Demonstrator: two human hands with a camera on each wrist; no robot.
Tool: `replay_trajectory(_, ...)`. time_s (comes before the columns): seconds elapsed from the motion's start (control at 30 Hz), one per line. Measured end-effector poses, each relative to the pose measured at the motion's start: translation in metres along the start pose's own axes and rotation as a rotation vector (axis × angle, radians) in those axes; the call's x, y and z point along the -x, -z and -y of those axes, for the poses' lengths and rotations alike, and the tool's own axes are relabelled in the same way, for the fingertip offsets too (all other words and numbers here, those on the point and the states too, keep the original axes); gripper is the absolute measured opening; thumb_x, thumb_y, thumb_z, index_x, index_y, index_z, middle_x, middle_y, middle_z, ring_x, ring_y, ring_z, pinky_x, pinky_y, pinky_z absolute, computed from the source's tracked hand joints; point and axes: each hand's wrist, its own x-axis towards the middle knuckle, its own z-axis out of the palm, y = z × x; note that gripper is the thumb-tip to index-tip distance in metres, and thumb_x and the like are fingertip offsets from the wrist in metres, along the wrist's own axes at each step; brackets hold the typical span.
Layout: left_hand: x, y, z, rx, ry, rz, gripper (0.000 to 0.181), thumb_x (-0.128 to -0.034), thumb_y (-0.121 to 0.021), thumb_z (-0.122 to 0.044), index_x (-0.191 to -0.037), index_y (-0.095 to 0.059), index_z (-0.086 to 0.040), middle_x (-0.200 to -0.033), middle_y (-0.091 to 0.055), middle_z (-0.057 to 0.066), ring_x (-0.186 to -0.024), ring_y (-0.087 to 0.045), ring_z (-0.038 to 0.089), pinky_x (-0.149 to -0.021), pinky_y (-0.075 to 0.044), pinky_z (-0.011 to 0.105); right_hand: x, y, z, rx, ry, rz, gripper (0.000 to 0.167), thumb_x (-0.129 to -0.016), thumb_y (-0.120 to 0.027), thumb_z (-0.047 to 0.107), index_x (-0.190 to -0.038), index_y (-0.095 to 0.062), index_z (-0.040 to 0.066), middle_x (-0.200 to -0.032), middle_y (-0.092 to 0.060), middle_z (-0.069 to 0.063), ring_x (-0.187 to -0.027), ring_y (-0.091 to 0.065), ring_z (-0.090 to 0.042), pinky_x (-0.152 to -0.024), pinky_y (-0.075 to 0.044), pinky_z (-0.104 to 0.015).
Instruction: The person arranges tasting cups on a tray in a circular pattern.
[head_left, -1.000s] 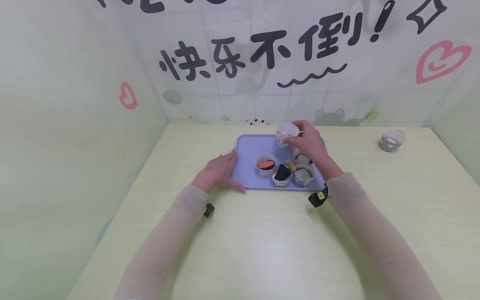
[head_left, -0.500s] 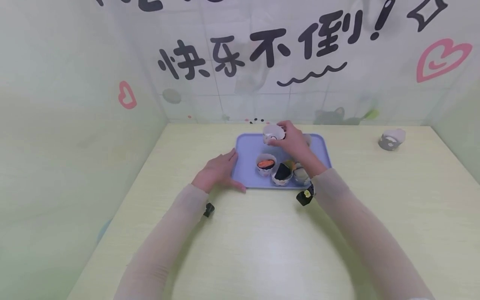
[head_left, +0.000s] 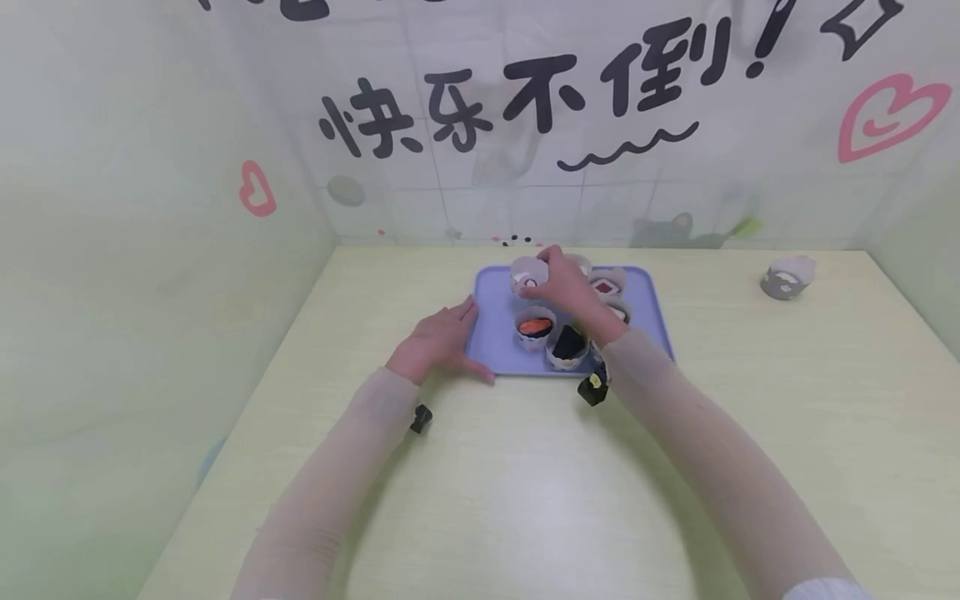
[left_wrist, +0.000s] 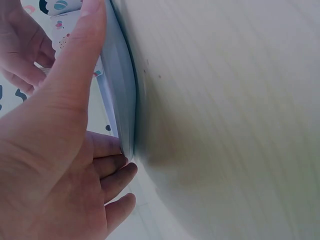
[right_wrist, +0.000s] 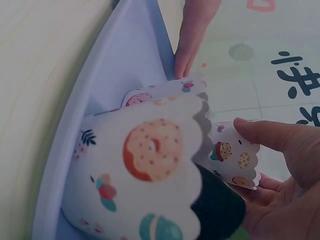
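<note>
In the head view, my right hand (head_left: 566,290) pinches a white paper cake cup (head_left: 527,278) by its rim over the back left of a lilac-blue tray (head_left: 495,360). The right wrist view shows thumb and fingers on either side of this cup (right_wrist: 235,155), which has printed pastries; its contents are hard to make out. My left hand (head_left: 435,342) lies against the tray's left edge, fingers and thumb spread. In the tray's front half sit a cup with an orange-topped sushi piece (head_left: 536,327) and a cup with a black wedge-shaped piece (head_left: 567,343).
Further cups stand on the tray's right side, one with a white piece with a red middle (head_left: 606,286); my right forearm partly hides them. A grey cup with a pale filling (head_left: 787,279) stands on the table (head_left: 487,483) at the right. A printed wall (head_left: 510,192) borders the back.
My right hand has carried the white cup leftward to the tray's back left, uncovering cups on the right. My left hand stays at the tray's left edge.
</note>
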Motion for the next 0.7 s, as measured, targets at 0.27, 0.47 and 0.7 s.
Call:
replay_trajectory(0.27, -0.001, -0.001, 0.0, -0.005, 0.006, 0.009, 0.14, -0.0639, -0.073, -0.081, -0.161, -0.006, -0.005, -0.169, -0.008, 0.012, -0.152, -0.027, 0.036, -0.122, -0.034, 0.049, -0.004, -0.011, -0.001, 0.099, -0.04, 0.077, 0.074, -0.09, -0.074, 0.031, -0.15, -0.037, 0.006, -0.151, -0.048, -0.016, -0.133, -0.05, -0.032, -0.114, -0.043, -0.05)
replay_trajectory(0.47, -0.001, -0.002, 0.0, -0.011, -0.005, -0.004, 0.14, -0.0639, -0.072, -0.081, -0.16, -0.007, -0.004, -0.169, -0.008, 0.013, -0.151, -0.028, 0.036, -0.121, -0.035, 0.049, -0.006, -0.013, -0.004, 0.133, -0.042, 0.097, 0.077, -0.09, -0.073, 0.033, -0.151, -0.036, 0.004, -0.152, -0.046, -0.018, -0.136, -0.048, -0.032, -0.116, -0.042, -0.048)
replay_trajectory(0.7, 0.0, 0.001, -0.001, -0.009, 0.003, 0.002, 0.139, -0.0646, -0.073, -0.08, -0.16, -0.007, -0.005, -0.169, -0.008, 0.013, -0.151, -0.027, 0.037, -0.123, -0.032, 0.049, -0.004, -0.011, -0.006, 0.138, -0.028, 0.127, 0.078, -0.091, -0.072, 0.039, -0.15, -0.038, 0.0, -0.153, -0.045, -0.02, -0.138, -0.046, -0.034, -0.117, -0.041, -0.048)
